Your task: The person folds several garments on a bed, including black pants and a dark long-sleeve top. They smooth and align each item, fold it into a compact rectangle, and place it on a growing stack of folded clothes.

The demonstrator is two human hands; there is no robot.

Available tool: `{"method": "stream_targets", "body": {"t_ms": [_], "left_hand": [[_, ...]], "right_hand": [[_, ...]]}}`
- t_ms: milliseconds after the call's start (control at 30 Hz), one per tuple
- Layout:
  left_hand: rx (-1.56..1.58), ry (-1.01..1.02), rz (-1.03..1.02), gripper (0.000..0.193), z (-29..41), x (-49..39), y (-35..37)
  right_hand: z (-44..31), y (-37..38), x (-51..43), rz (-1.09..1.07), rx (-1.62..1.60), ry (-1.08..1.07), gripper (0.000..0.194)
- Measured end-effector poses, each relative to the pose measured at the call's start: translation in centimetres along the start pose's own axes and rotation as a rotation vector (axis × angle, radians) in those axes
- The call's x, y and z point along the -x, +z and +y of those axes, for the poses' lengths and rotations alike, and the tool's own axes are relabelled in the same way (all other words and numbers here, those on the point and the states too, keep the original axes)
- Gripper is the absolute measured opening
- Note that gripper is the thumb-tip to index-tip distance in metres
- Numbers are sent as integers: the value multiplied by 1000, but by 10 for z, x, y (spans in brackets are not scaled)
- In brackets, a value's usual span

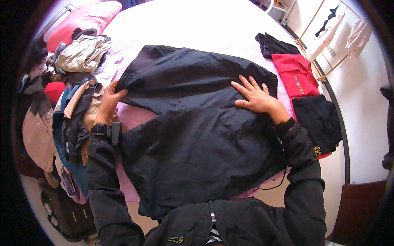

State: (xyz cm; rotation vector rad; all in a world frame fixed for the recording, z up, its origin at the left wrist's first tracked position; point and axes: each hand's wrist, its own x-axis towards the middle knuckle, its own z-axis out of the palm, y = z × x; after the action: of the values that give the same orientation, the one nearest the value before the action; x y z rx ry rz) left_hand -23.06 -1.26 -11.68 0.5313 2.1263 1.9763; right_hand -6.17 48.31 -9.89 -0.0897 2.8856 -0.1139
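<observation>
A pair of black shorts (197,147) lies spread over the bed, its gathered waistband at the right and its two legs pointing left. The near leg reaches past the bed's front edge towards my jacket. My left hand (111,98) grips the hem corner of the far leg, thumb on top and fingers under the cloth. My right hand (257,97) rests palm down near the waistband, fingers spread, pressing on the fabric without grasping it. A dark cord hangs from the waistband side near my right sleeve.
A heap of mixed clothes (77,113) fills the bed's left side, with a pink pillow (86,21) behind. Along the right edge lie folded black clothing (278,46), a folded red garment (295,75) and folded black clothing with yellow lettering (317,120). A wooden drying rack (335,67) stands by the wall.
</observation>
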Motion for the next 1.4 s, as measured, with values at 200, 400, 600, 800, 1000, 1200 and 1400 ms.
{"method": "stream_targets", "body": {"t_ms": [200, 400, 600, 800, 1000, 1200, 1400], "left_hand": [[-419, 31, 148, 59, -10, -6, 5], [-927, 508, -88, 70, 49, 28, 76], [-1469, 109, -446, 73, 29, 42, 91], [-1227, 331, -217, 80, 49, 86, 30], [-968, 260, -396, 79, 98, 234, 77], [-1200, 60, -729, 115, 89, 288, 126], [-1310, 152, -662, 92, 80, 305, 128]], "right_hand": [[24, -1, 4, 84, -129, -196, 78], [56, -2, 14, 385, -118, -15, 65], [86, 23, -1, 174, -73, 44, 62], [91, 16, 85, 294, -27, -172, 55], [30, 10, 208, 142, -473, -369, 77], [-16, 58, 240, 110, -237, -293, 94], [-12, 79, 237, 306, -336, -282, 85]]}}
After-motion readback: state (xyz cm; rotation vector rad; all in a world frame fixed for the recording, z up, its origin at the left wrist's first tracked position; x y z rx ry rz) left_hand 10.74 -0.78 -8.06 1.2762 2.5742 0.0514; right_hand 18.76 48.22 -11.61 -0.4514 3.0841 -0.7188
